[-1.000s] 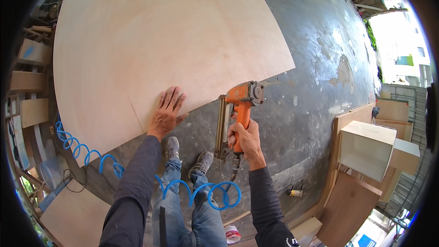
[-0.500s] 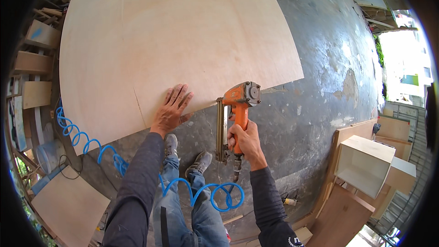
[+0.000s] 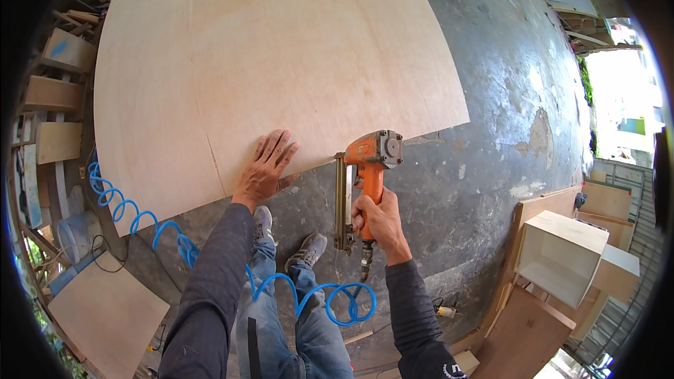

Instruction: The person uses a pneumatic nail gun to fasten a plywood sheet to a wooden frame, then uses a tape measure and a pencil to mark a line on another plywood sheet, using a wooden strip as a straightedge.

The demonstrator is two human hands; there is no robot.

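A large pale plywood sheet [image 3: 274,49] spreads in front of me. My left hand [image 3: 265,170] lies flat on it near its close edge, fingers stretched out and holding nothing. My right hand [image 3: 382,223] is wrapped round the handle of an orange pneumatic nail gun [image 3: 372,153]. The gun's nose sits at the sheet's near edge; whether it touches the wood I cannot tell. Its long metal magazine [image 3: 344,203] points down toward my feet. From the fitting under the handle runs a coiled blue air hose [image 3: 302,298], crossing my legs and left forearm toward the sheet's left side.
Bare grey concrete floor [image 3: 505,98] stretches to the right. An open white box [image 3: 562,253] and wooden panels [image 3: 526,330] stand at the lower right. On the left are stacked wood pieces [image 3: 60,142] and a square board [image 3: 109,316]. A small power tool [image 3: 446,309] lies on the floor.
Almost nothing differs. The nail gun and my right hand appear slightly lower and to the right, while the whole view has shifted a little the same way.
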